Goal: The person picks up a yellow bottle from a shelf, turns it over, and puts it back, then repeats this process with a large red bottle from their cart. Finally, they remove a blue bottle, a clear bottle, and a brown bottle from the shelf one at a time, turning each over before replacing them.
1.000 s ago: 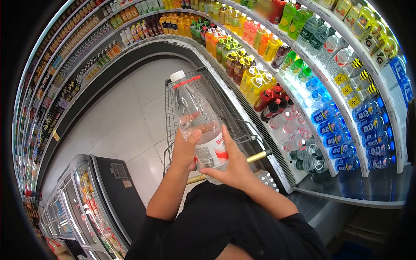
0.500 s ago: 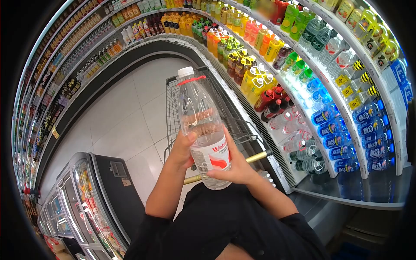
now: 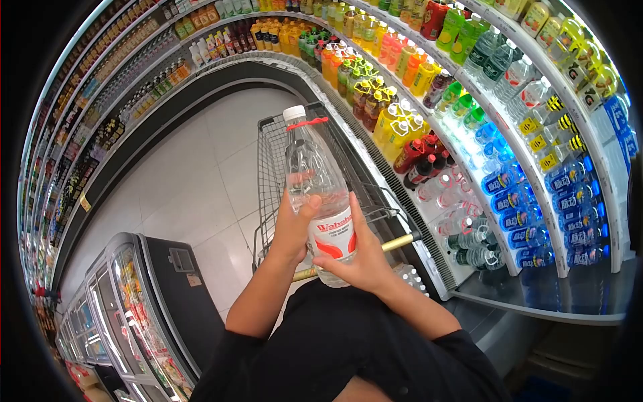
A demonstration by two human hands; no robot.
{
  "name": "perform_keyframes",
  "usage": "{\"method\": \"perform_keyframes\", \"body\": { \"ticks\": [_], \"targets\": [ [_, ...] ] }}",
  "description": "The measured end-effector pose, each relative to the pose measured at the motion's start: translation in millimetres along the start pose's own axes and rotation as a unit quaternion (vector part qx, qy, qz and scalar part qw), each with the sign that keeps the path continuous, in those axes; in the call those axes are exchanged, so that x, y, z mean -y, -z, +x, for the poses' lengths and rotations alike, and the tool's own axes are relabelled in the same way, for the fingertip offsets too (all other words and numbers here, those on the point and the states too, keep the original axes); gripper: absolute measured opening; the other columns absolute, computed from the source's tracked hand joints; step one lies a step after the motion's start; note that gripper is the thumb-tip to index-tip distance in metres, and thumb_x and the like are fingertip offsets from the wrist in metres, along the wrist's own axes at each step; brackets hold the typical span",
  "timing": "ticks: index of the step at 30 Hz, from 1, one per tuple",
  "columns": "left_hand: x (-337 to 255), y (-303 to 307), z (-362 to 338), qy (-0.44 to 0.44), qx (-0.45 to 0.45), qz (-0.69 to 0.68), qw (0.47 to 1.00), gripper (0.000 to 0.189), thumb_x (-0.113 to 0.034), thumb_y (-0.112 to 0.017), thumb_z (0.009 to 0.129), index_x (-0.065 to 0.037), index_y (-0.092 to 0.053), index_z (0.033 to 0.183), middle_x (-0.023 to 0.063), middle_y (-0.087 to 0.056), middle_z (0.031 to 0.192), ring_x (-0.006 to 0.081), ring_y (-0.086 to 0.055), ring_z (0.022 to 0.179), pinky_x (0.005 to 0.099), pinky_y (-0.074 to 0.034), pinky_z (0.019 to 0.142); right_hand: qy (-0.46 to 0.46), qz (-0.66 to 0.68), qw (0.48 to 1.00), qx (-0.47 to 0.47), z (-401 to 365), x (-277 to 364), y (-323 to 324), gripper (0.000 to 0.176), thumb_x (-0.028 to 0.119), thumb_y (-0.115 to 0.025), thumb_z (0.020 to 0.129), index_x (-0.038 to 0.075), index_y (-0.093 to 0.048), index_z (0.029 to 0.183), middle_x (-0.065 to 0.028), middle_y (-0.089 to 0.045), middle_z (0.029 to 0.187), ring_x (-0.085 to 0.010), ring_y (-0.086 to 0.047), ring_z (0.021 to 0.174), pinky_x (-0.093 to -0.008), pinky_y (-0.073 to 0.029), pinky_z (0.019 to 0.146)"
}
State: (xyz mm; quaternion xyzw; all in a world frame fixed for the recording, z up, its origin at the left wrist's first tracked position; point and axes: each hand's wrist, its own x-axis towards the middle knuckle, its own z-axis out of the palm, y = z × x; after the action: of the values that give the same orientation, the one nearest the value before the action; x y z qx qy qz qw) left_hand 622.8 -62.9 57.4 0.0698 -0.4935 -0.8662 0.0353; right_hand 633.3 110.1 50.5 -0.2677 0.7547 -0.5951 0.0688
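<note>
A large clear bottle [image 3: 316,171] with a white cap, a red strap at its neck and a red-and-white label is held upright, leaning slightly left at the top. My left hand [image 3: 293,228] wraps round its left side, the thumb across the front above the label. On the right side, my right hand [image 3: 362,251] grips it low, its thumb over the label's bottom edge. Behind the bottle stands a wire shopping cart [image 3: 271,151] with a yellowish handle [image 3: 398,242].
Refrigerated shelves [image 3: 469,77] of drink bottles curve along the right and far side. More stocked shelves [image 3: 87,100] run down the left. A black-sided freezer case [image 3: 177,288] stands at the lower left, beside the tiled floor [image 3: 181,181]. Small white-capped bottles [image 3: 412,278] show beside the cart handle.
The bottle has shifted slightly right and turned, so more of the label's lettering faces me. Both hands have moved with it and still hold it.
</note>
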Motion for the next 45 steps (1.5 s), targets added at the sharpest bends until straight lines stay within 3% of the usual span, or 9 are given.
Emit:
{"method": "perform_keyframes", "body": {
  "ticks": [4, 6, 9, 12, 17, 29, 45],
  "targets": [
    [-7, 6, 1, 0.016, 0.020, -0.056, 0.998, 0.081, -0.040, -0.076, 0.089, -0.003, -0.035, 0.148, 0.0219, -0.066, 0.123, 0.0288, -0.068, 0.111, 0.0418, -0.057, 0.096, -0.002, 0.066, 0.997, 0.034, 3, -10, 9, 0.127, 0.032, -0.091, 0.077, -0.004, -0.003, 0.163, -0.0289, -0.048, 0.148, -0.0349, -0.053, 0.136, -0.0418, -0.041, 0.113],
    [-7, 9, 3, 0.030, 0.016, -0.077, 0.996, 0.082, -0.044, -0.075, 0.088, -0.003, -0.037, 0.148, 0.0222, -0.066, 0.124, 0.0298, -0.068, 0.111, 0.0424, -0.057, 0.095, -0.098, 0.234, 0.963, 0.093, 4, -9, 13, 0.132, 0.031, -0.091, 0.077, -0.001, 0.005, 0.163, -0.0280, -0.038, 0.157, -0.0342, -0.041, 0.146, -0.0425, -0.033, 0.119],
    [-8, 10, 3, 0.041, 0.049, -0.134, 0.989, 0.084, -0.047, -0.075, 0.087, -0.001, -0.039, 0.146, 0.0221, -0.066, 0.125, 0.0308, -0.068, 0.111, 0.0432, -0.059, 0.094, -0.033, 0.233, 0.964, 0.126, 6, -18, 8, 0.134, 0.027, -0.090, 0.078, 0.001, 0.010, 0.163, -0.0253, -0.026, 0.164, -0.0321, -0.029, 0.152, -0.0430, -0.027, 0.122],
    [-9, 15, 3, 0.039, 0.097, -0.122, 0.987, 0.084, -0.047, -0.076, 0.086, 0.001, -0.040, 0.146, 0.0221, -0.063, 0.130, 0.0316, -0.068, 0.112, 0.0437, -0.059, 0.095, -0.045, 0.256, 0.958, 0.123, 4, -12, 3, 0.132, 0.025, -0.089, 0.078, 0.001, 0.009, 0.163, -0.0231, -0.019, 0.167, -0.0302, -0.023, 0.154, -0.0427, -0.024, 0.123],
    [-7, 14, -1, 0.017, 0.075, -0.112, 0.991, 0.085, -0.046, -0.077, 0.085, 0.001, -0.040, 0.145, 0.0238, -0.056, 0.141, 0.0317, -0.065, 0.118, 0.0457, -0.057, 0.097, -0.032, 0.247, 0.963, 0.105, 1, -14, -2, 0.129, 0.023, -0.087, 0.078, 0.001, 0.007, 0.164, -0.0226, -0.021, 0.166, -0.0305, -0.025, 0.154, -0.0432, -0.024, 0.123],
    [-2, 20, 1, 0.045, 0.096, -0.103, 0.989, 0.079, -0.042, -0.074, 0.087, 0.001, -0.040, 0.145, 0.0245, -0.061, 0.131, 0.0312, -0.066, 0.116, 0.0432, -0.056, 0.099, -0.051, 0.282, 0.954, 0.083, -5, -13, -5, 0.123, 0.023, -0.085, 0.080, -0.002, 0.003, 0.163, -0.0221, -0.021, 0.165, -0.0300, -0.023, 0.154, -0.0438, -0.022, 0.124],
    [5, 20, 4, 0.033, 0.089, -0.085, 0.992, 0.079, -0.043, -0.072, 0.088, 0.000, -0.040, 0.146, 0.0212, -0.061, 0.133, 0.0291, -0.065, 0.117, 0.0409, -0.055, 0.099, -0.050, 0.268, 0.958, 0.087, -5, -23, -3, 0.124, 0.022, -0.086, 0.080, -0.001, 0.004, 0.163, -0.0219, -0.022, 0.165, -0.0295, -0.025, 0.153, -0.0436, -0.024, 0.123]
  ]
}}
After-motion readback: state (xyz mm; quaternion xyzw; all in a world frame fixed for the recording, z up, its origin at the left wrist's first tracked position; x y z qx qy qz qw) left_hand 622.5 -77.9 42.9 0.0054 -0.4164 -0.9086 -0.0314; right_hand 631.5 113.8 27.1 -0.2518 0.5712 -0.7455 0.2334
